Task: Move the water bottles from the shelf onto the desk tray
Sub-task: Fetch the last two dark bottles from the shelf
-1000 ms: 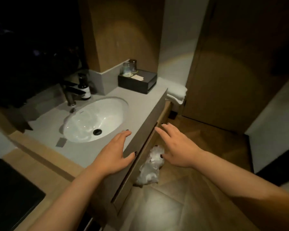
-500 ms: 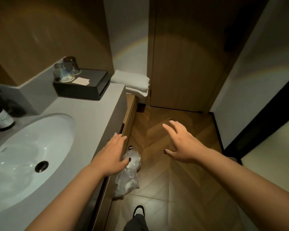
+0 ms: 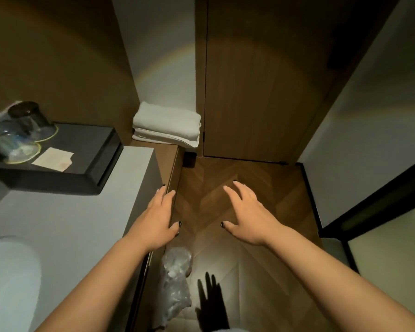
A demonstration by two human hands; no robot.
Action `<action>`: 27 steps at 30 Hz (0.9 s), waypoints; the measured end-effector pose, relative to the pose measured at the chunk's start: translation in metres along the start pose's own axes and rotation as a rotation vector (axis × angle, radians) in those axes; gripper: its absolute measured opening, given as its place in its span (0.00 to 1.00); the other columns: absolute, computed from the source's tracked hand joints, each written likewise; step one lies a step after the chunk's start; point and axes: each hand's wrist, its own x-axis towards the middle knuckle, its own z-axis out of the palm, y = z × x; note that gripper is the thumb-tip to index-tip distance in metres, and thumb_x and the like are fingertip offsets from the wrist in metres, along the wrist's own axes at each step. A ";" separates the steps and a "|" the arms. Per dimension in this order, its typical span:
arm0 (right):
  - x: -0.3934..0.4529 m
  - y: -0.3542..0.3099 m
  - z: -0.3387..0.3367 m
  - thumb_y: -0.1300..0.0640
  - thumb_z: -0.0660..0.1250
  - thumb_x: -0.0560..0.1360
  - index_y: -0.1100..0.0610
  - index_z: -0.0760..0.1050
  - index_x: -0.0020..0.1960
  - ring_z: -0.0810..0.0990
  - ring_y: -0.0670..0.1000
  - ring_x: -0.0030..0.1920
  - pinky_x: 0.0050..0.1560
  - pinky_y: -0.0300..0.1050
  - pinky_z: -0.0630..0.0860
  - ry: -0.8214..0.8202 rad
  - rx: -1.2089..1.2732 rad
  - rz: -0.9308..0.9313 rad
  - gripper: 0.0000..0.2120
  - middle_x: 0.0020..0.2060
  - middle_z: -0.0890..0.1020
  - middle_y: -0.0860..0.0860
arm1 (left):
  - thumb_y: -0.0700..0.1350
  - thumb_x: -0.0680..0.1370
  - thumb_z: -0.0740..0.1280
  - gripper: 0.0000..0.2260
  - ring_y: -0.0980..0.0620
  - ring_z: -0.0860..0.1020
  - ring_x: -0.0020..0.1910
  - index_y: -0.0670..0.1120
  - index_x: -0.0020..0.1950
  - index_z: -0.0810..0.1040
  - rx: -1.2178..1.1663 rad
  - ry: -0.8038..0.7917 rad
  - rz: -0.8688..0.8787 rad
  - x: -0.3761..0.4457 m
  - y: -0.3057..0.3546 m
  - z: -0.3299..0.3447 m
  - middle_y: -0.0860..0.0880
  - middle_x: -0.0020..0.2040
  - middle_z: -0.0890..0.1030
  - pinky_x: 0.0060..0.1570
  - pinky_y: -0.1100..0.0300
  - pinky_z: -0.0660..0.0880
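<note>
Water bottles are not seen anywhere in the head view, nor is a shelf holding them or a desk tray; so no direction from the fingers to a bottle, and no long axis of a bottle, can be given, and neither hand can be judged the nearer; the task is judged not yet begun, with a walk out of this washroom probably needed first.

Both hands are held out forward, palms down, fingers spread and slack, nothing gripped; the left hand (image 3: pixel 156 220) hangs over the outer edge of the grey counter (image 3: pixel 77 219), whether touching it cannot be told; the right hand (image 3: pixel 246 216) is held over the wooden herringbone floor (image 3: pixel 268 264), well apart from any object.

On the counter a black box (image 3: pixel 82 168) is seen, with 2 upturned glasses (image 3: pixel 22 130) and a small pale card (image 3: pixel 54 158) on its lid; part of a white basin (image 3: pixel 7 279) shows at lower left; folded white towels (image 3: pixel 167 128) lie on a wooden ledge beyond the counter; a clear plastic bag (image 3: pixel 176 283) hangs below the counter edge; a closed wooden door (image 3: pixel 261 92) stands straight ahead.

No brand, label or writing can be read; the card is too blurred for any print to be made out.
</note>
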 end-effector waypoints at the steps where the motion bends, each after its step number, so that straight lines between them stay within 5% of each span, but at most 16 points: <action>1: 0.013 0.007 -0.006 0.46 0.65 0.76 0.50 0.44 0.78 0.42 0.55 0.78 0.74 0.53 0.55 0.001 0.007 0.002 0.41 0.78 0.44 0.52 | 0.49 0.77 0.66 0.37 0.46 0.48 0.78 0.48 0.78 0.47 -0.005 -0.007 -0.002 0.015 0.002 -0.002 0.48 0.80 0.43 0.73 0.50 0.59; 18: 0.273 0.141 -0.128 0.41 0.56 0.79 0.53 0.50 0.78 0.48 0.52 0.77 0.75 0.52 0.55 -0.117 0.072 -0.184 0.33 0.77 0.52 0.51 | 0.49 0.77 0.67 0.36 0.47 0.49 0.78 0.48 0.78 0.49 -0.218 0.135 -0.332 0.250 0.042 -0.018 0.48 0.80 0.44 0.75 0.52 0.53; 27: 0.424 0.100 -0.142 0.45 0.60 0.78 0.55 0.51 0.77 0.50 0.54 0.77 0.74 0.51 0.55 -0.231 0.008 -0.354 0.33 0.77 0.53 0.53 | 0.44 0.74 0.70 0.37 0.47 0.52 0.77 0.47 0.78 0.53 -0.324 0.243 -0.568 0.338 -0.020 -0.058 0.47 0.79 0.49 0.75 0.50 0.53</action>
